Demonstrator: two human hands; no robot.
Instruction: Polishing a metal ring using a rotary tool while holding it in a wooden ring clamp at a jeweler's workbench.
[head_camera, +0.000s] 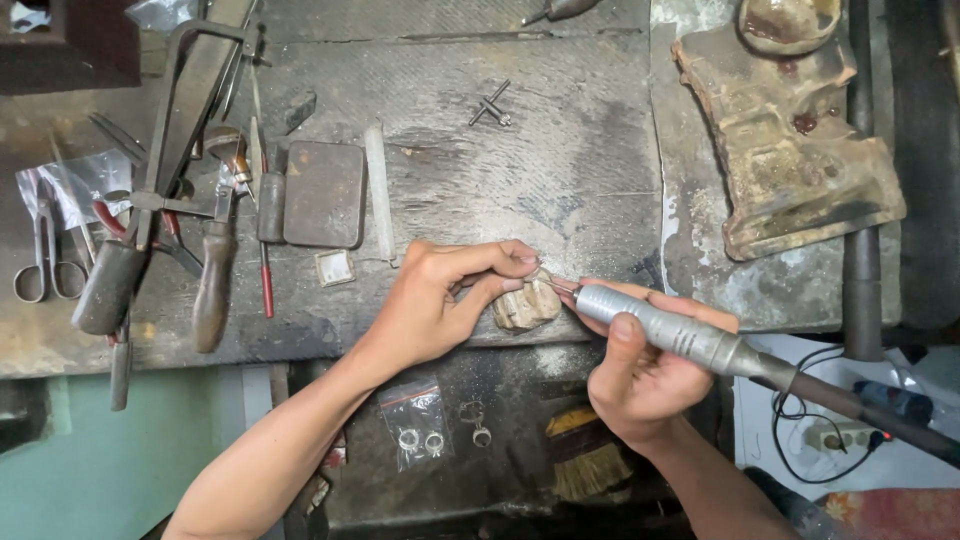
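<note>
The scorched workbench (560, 150) carried a rusted block (790, 150) at far right and a saw frame (170, 150), pliers and scissors (45, 255) at left. My right hand (640, 375) had fingers wrapped shut around the grey rotary handpiece (665, 330), tip aimed left. My left hand (440, 295) pinched something too small to identify against the worn wooden peg (525, 305) at the near edge.
</note>
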